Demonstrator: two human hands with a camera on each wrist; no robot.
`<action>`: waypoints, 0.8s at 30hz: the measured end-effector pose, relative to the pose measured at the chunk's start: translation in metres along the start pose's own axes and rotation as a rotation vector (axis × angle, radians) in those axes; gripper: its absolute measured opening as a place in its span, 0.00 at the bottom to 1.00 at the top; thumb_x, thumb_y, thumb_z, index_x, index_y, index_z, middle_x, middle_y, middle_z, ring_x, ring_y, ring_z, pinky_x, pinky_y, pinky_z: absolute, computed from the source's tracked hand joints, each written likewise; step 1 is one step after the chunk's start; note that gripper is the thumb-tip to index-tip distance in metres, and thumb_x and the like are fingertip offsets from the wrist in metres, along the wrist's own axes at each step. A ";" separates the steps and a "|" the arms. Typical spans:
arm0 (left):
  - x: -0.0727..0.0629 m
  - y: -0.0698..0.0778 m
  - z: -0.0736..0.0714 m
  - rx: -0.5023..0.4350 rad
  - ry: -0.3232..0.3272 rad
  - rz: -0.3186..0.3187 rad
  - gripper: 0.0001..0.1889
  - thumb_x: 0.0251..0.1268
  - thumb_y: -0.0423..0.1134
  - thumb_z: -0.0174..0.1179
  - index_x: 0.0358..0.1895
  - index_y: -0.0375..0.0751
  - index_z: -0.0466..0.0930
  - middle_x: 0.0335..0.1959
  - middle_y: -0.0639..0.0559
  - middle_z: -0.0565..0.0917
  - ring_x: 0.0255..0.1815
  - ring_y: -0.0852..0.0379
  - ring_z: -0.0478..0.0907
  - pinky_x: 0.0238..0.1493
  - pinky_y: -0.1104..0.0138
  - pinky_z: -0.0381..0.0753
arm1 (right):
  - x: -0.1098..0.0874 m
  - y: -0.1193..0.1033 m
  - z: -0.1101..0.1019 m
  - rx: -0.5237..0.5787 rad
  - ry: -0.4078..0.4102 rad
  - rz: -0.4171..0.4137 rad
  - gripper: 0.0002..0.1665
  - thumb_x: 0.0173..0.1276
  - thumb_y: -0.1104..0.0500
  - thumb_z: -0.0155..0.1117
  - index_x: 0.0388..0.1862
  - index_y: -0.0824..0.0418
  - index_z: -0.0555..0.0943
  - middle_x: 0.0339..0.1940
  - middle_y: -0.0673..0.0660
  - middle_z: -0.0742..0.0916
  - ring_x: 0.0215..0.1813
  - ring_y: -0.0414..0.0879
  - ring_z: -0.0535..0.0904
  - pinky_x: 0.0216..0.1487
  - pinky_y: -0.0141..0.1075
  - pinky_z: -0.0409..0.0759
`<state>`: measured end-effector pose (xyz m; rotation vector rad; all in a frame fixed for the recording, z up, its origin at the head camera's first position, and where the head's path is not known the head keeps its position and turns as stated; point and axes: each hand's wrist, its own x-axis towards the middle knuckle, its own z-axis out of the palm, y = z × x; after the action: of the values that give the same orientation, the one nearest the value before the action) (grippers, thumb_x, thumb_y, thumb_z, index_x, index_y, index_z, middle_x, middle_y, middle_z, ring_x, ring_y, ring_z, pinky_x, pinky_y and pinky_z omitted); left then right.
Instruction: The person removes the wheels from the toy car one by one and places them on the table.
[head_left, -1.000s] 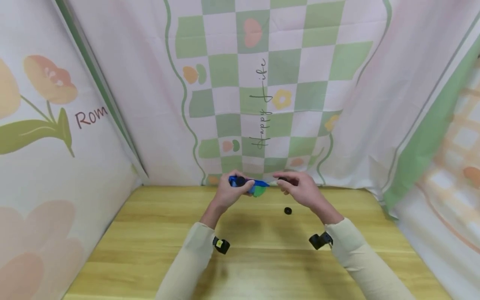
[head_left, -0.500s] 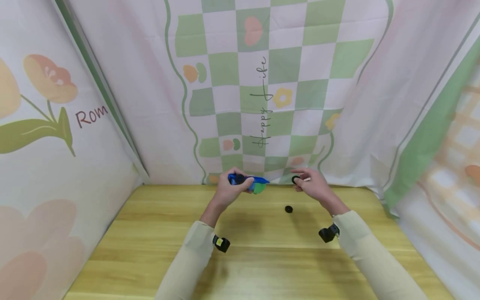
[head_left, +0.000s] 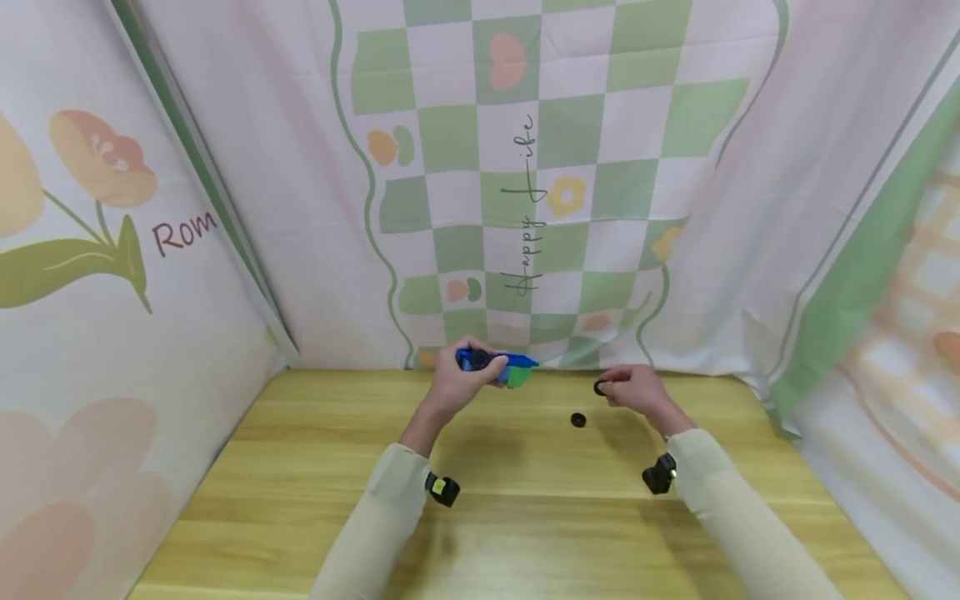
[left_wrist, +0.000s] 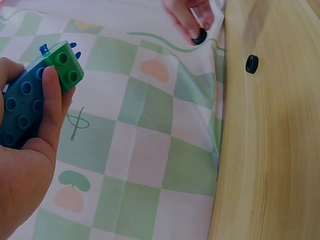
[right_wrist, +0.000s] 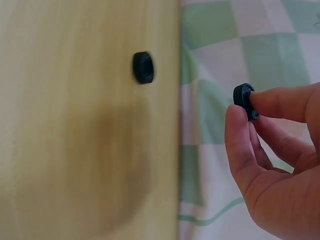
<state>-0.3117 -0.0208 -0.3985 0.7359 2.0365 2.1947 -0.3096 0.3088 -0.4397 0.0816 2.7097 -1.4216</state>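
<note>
In the head view, my left hand [head_left: 452,387] grips a blue toy car [head_left: 519,361] above the table's back edge, thumb along its side. A black wheel [head_left: 479,359] sits on the car near the thumb. Round studs or sockets cover the car's blue face in the left wrist view, and a green block [left_wrist: 70,67] is joined at its end. To the right, my right hand [head_left: 637,389] pinches a loose black toy wheel [right_wrist: 242,97] between thumb and fingers. A second loose wheel [head_left: 578,421] lies on the table, nearer to me and slightly left of that hand.
The wooden table [head_left: 525,533] reaches back to a hanging curtain [head_left: 566,242] with green and white checks. Another printed curtain [head_left: 90,358] stands along the left side, and more fabric [head_left: 862,317] hangs at the right.
My right hand has drawn away from the toy car, moving right and then lower, with the wheel in its fingers. My left hand and the car stay nearly in place.
</note>
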 end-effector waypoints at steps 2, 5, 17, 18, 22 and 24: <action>0.000 0.000 0.000 0.003 0.001 0.001 0.11 0.69 0.35 0.67 0.46 0.32 0.77 0.41 0.39 0.84 0.32 0.53 0.88 0.47 0.49 0.88 | 0.003 0.009 0.002 -0.028 -0.006 0.017 0.21 0.75 0.59 0.61 0.60 0.72 0.79 0.49 0.68 0.87 0.45 0.54 0.87 0.51 0.47 0.86; -0.001 0.000 0.000 -0.007 0.007 0.007 0.11 0.68 0.35 0.67 0.46 0.31 0.77 0.43 0.37 0.84 0.32 0.53 0.88 0.47 0.49 0.88 | 0.008 0.021 0.007 -0.048 -0.008 0.035 0.21 0.73 0.59 0.63 0.58 0.71 0.81 0.43 0.63 0.89 0.40 0.51 0.86 0.46 0.43 0.86; -0.001 0.000 0.000 -0.028 0.042 0.010 0.13 0.69 0.36 0.67 0.47 0.31 0.77 0.46 0.35 0.84 0.32 0.53 0.88 0.44 0.55 0.89 | 0.012 0.049 0.029 0.000 -0.030 0.080 0.17 0.70 0.66 0.63 0.53 0.78 0.80 0.44 0.69 0.87 0.35 0.46 0.84 0.37 0.35 0.87; -0.001 0.000 0.000 -0.026 0.043 0.010 0.13 0.69 0.36 0.67 0.47 0.31 0.77 0.46 0.35 0.84 0.32 0.53 0.88 0.45 0.55 0.89 | 0.013 0.050 0.030 -0.010 -0.026 0.085 0.17 0.71 0.66 0.62 0.53 0.78 0.80 0.44 0.69 0.87 0.35 0.46 0.84 0.37 0.35 0.86; -0.002 0.000 0.000 -0.024 0.051 0.006 0.13 0.68 0.35 0.67 0.47 0.31 0.77 0.46 0.35 0.84 0.32 0.53 0.88 0.44 0.54 0.89 | 0.014 0.053 0.033 -0.047 -0.011 0.105 0.16 0.70 0.65 0.62 0.52 0.76 0.81 0.41 0.66 0.87 0.34 0.44 0.83 0.34 0.33 0.84; -0.002 -0.001 -0.001 -0.023 0.056 0.005 0.12 0.69 0.35 0.67 0.47 0.31 0.77 0.46 0.35 0.85 0.32 0.53 0.88 0.44 0.55 0.89 | 0.015 0.054 0.035 -0.052 -0.004 0.113 0.16 0.71 0.65 0.62 0.52 0.75 0.81 0.40 0.65 0.88 0.33 0.44 0.83 0.34 0.33 0.83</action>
<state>-0.3102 -0.0219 -0.3999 0.6856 2.0332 2.2633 -0.3182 0.3108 -0.5050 0.2247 2.6898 -1.3184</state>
